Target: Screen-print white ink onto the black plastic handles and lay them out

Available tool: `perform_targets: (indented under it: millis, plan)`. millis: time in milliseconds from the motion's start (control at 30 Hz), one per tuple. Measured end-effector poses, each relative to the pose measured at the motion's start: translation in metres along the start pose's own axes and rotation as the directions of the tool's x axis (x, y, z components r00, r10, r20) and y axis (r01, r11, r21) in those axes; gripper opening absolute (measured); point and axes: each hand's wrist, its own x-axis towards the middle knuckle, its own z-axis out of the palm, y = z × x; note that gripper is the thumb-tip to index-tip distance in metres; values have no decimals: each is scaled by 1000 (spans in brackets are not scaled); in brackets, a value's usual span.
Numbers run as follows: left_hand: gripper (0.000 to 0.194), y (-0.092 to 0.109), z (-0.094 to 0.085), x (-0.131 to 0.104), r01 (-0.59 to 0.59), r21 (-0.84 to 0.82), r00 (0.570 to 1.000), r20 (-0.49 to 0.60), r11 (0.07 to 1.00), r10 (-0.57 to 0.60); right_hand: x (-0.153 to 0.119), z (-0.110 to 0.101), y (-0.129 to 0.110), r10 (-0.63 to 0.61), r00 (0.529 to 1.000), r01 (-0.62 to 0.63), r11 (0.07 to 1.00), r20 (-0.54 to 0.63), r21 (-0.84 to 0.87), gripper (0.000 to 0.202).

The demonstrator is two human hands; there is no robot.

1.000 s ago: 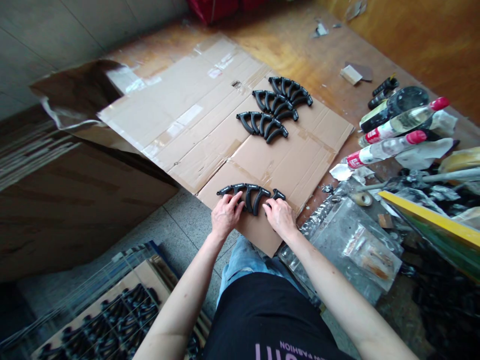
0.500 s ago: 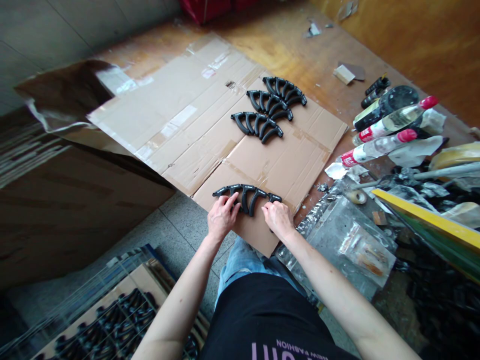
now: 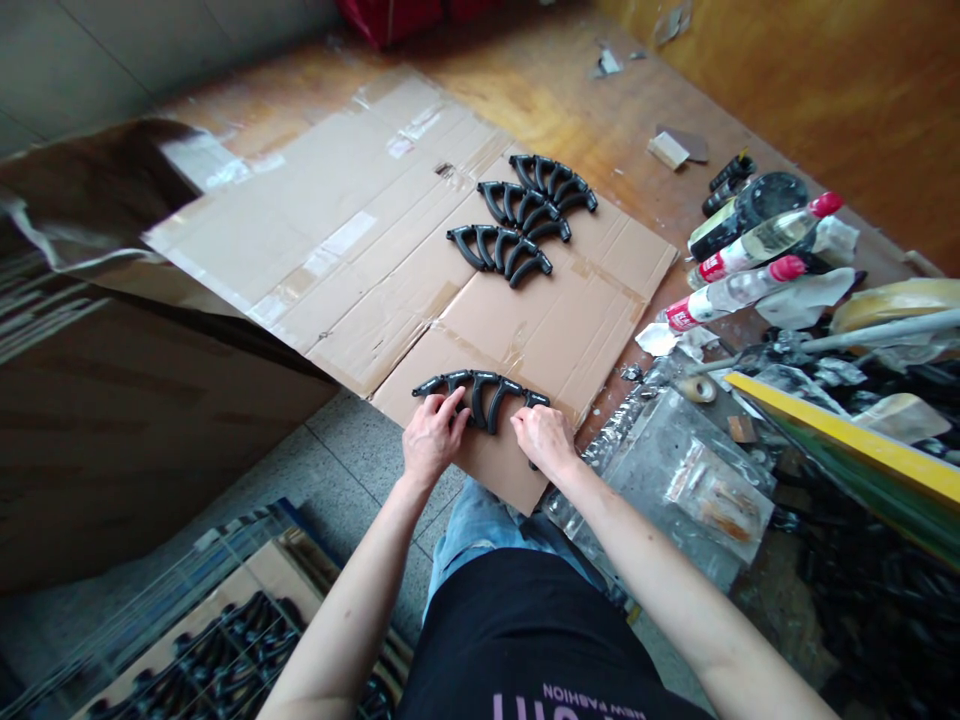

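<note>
Cardboard (image 3: 420,230) is lying flat on the desk (image 3: 600,110), and we are working at its near edge. Our left hand (image 3: 429,440) and our right hand (image 3: 541,437) are both resting on a fan of black handles (image 3: 480,392) that is lying on the near flap. The left fingers (image 3: 450,405) are spreading over the left part of the fan and pressing it down, and the right fingers (image 3: 525,425) are bending over its right end; we cannot tell if they are pinching a handle. Three more fans (image 3: 521,210) are lying in a row at the far side of the cardboard, well apart from our hands. Bottles (image 3: 742,262) are lying to the right, and a box (image 3: 217,650) of black parts is standing on the floor at the lower left.
</note>
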Motion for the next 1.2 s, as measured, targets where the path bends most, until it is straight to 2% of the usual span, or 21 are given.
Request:
perform_targets:
  millis: [100, 200, 300, 400, 467, 600, 700, 833, 1000, 1100, 1200]
  plan:
    - [47, 0, -1, -1, 6, 14, 1000, -2, 1000, -6, 0, 1, -1, -29, 1000, 29, 1000, 3, 12, 33]
    - [48, 5, -4, -7, 49, 55, 998, -53, 997, -46, 2, 3, -1, -70, 998, 71, 996, -4, 62, 30]
    - [47, 23, -4, -18, 61, 57, 992, -115, 996, -54, 1, 3, 1, -77, 997, 78, 990, -14, 116, 31]
    - [51, 48, 2, -29, 29, 21, 997, -66, 999, -28, -2, 5, 3, -64, 998, 64, 988, -9, 144, 33]
    - [57, 63, 9, -31, 50, 40, 999, -23, 998, -50, -3, 6, 4, -44, 999, 44, 984, -3, 171, 31]
    - [62, 76, 20, -22, 122, 101, 992, -19, 987, -121, -1, 9, 1, 18, 999, -29, 957, 40, 290, 28]
    - [58, 73, 23, -12, 129, 108, 992, -22, 986, -127, 1, 8, -1, 36, 998, -56, 920, 59, 388, 28]
    - [54, 62, 22, -6, 52, 111, 999, -6, 993, -51, -2, 1, -3, 37, 998, -55, 898, 50, 436, 31]
    - [49, 40, 20, 7, -65, 105, 998, -12, 992, 67, -18, -10, 6, -24, 999, 38, 848, -33, 528, 30]
    - [47, 23, 15, 38, -152, 96, 988, -19, 984, 155, -33, -17, 20, -19, 996, 69, 800, -89, 597, 30]
    - [48, 8, 7, 91, -186, 118, 981, -37, 975, 192, -49, -23, 34, 31, 993, 53, 751, -115, 658, 30]
